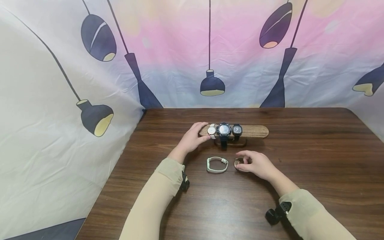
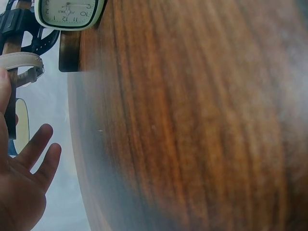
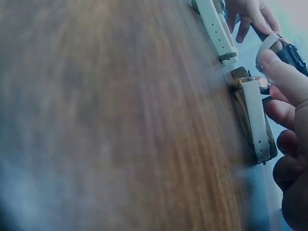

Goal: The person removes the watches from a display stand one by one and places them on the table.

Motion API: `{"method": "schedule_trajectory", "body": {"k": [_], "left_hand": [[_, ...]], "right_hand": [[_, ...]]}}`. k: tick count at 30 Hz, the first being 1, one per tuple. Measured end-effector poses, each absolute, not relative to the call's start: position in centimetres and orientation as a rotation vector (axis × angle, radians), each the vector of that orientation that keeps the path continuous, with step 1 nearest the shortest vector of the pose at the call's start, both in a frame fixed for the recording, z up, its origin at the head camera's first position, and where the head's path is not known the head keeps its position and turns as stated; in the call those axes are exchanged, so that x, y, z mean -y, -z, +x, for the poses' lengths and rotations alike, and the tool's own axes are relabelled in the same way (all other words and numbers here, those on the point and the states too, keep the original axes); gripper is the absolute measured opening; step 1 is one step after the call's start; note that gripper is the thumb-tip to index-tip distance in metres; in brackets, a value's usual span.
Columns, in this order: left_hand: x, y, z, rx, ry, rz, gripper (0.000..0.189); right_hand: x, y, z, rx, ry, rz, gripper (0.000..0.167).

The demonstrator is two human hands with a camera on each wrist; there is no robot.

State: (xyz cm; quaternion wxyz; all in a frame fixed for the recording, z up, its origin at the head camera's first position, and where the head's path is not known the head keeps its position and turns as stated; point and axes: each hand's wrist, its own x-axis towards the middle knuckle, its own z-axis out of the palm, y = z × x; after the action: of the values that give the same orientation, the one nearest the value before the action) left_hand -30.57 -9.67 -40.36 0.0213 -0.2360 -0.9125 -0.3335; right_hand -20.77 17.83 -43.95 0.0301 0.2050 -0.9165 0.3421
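A wooden watch stand (image 1: 255,131) holds a white-strapped watch (image 1: 211,130), a large black watch (image 1: 224,129) and a square black watch (image 1: 237,129). My left hand (image 1: 193,137) grips the stand's left end beside the white-strapped watch; two of its fingers stick out in the left wrist view. On the table, my right hand (image 1: 259,165) pinches a rose-gold watch by its case; the right wrist view shows its pale strap (image 3: 255,115) hanging in a closed loop. Left of it lies a mint-green watch (image 1: 208,165), strap buckled, dial facing left in the head view.
All of this is on a brown wood-grain table (image 1: 324,160). A cloth backdrop (image 1: 180,50) printed with hanging lamps rises behind the table's far edge and along its left side. Both wrists wear small black cameras (image 1: 273,216).
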Motion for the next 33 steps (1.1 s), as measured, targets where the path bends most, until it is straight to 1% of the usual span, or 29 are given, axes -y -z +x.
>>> {"method": "schedule_trajectory", "body": {"k": [11, 24, 33], "left_hand": [[9.6, 40.7, -30.7, 2.814, 1.026, -0.740, 0.060], [9.6, 40.5, -30.6, 2.817, 1.045, -0.724, 0.060], [9.6, 40.4, -30.5, 2.815, 1.046, -0.730, 0.061]], "right_hand": [[-18.4, 43.4, -21.1, 2.763, -1.127, 0.572, 0.043], [-19.3, 43.6, -21.5, 2.841, -1.156, 0.526, 0.052], [-19.7, 44.3, -21.4, 2.861, -1.224, 0.570, 0.052]]}}
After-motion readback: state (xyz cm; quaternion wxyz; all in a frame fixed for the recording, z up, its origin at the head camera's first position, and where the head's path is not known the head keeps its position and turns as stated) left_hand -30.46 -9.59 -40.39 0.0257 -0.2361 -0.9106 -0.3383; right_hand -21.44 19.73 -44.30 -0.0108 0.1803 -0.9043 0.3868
